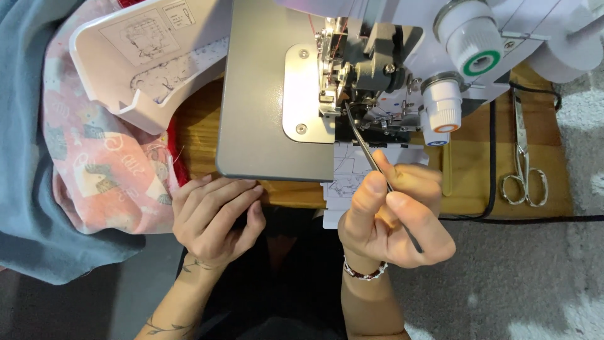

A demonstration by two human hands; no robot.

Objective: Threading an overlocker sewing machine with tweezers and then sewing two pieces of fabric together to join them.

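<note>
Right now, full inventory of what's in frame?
white and grey overlock sewing machine: 1, on the wooden table, centre top
opened white machine cover: 1, upper left
thin metal tweezers: 1, tip at the machine's looper area
silver metal scissors: 1, right on the table
black cable: 1, beside the scissors
pink printed fabric: 1, left
blue-grey cloth: 1, far left
wooden table: 1, brown
left hand: empty, at the table edge
right hand: grip shut on the tweezers
</note>
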